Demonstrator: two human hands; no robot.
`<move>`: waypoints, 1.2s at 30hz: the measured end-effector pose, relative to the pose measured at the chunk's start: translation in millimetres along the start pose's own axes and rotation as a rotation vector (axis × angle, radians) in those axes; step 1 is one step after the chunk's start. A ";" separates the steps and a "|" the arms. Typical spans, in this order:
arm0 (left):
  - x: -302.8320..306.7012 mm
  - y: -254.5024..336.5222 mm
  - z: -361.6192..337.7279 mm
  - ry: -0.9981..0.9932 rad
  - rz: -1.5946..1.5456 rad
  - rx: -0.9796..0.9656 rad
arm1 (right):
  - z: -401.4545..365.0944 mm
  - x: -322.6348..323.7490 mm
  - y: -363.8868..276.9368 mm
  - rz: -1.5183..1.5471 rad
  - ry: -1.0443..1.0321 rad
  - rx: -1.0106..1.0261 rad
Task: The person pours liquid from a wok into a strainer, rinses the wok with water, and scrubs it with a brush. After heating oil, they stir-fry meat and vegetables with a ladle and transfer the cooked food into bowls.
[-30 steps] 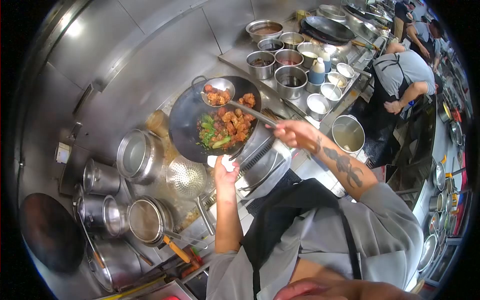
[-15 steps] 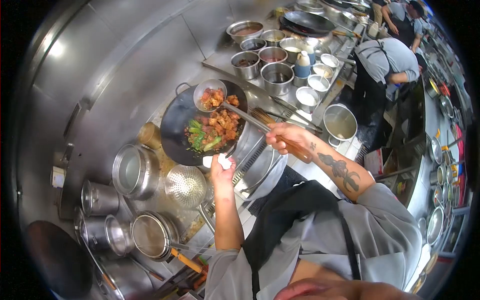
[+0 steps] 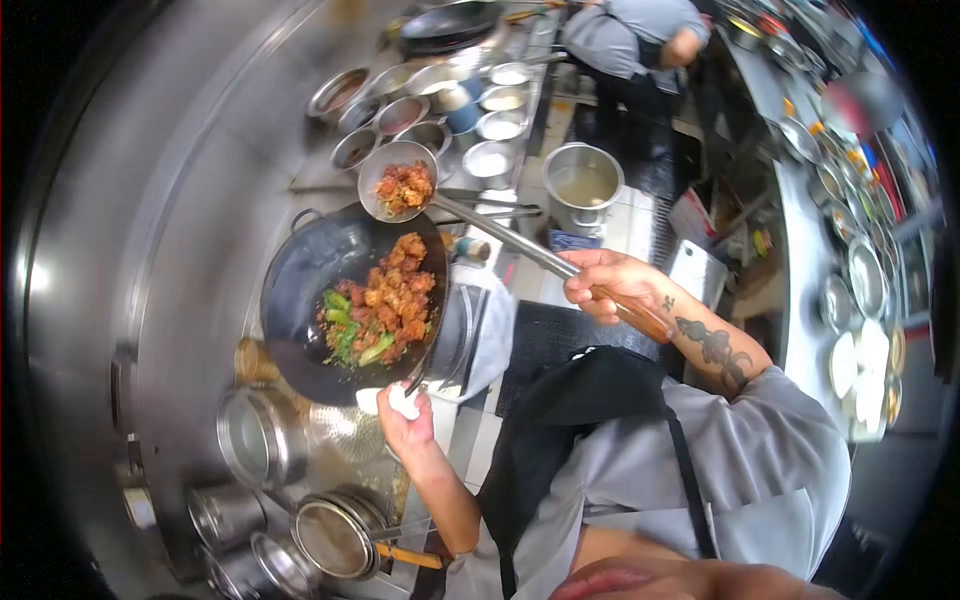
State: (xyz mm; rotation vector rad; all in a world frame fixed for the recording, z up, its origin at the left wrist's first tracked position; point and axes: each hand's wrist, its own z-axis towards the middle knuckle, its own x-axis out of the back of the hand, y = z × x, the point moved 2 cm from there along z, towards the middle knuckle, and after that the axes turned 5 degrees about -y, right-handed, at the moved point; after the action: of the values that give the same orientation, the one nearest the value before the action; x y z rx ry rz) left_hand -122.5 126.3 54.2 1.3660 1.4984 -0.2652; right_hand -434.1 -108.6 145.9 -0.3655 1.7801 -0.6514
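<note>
My left hand (image 3: 410, 428) is closed around the near handle of a black wok (image 3: 300, 285), with a folded white cloth (image 3: 402, 400) between palm and metal. Browned, fried-looking chunks (image 3: 400, 290) and green leafy vegetables (image 3: 343, 322) lie in the wok, which looks tilted. In my right hand (image 3: 610, 285) is the wooden handle of a long steel ladle (image 3: 510, 238). Its bowl is over the wok's far rim and carries more of the browned chunks (image 3: 404, 187).
Steel pots and bowls (image 3: 403, 116) crowd the far counter, beside another wok (image 3: 450, 22). A pot of cloudy liquid (image 3: 583, 185) stands to the right. Nearer left are a steel pot (image 3: 262, 437) and stacked strainers (image 3: 335, 538). A co-worker (image 3: 635, 40) bends over at the back.
The view has turned to the right. The wok looks lifted toward me, off its earlier place beside the perforated skimmer. The ladle with its chunks has shifted to the wok's far rim.
</note>
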 end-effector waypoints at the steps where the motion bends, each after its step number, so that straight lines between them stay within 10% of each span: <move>1: -7.9 -8.6 -8.9 -0.017 0.014 0.012 | -20.9 2.5 4.0 0.015 0.024 0.034; 10: -47.9 -127.5 -64.7 -0.306 0.149 0.269 | -267.4 49.5 68.2 0.099 0.294 0.384; 19: -94.1 -157.9 -75.7 -0.527 0.070 0.746 | -413.7 -64.6 165.7 0.100 0.872 0.886; 36: -117.3 -294.0 -108.1 -0.552 0.326 1.087 | -595.7 67.3 250.5 -0.140 1.879 0.934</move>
State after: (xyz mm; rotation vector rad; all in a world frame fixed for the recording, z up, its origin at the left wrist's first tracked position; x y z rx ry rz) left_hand -445.6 39.7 58.2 2.0925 0.6005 -1.2547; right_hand -1000.2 199.1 61.9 1.1929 2.6691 -2.2207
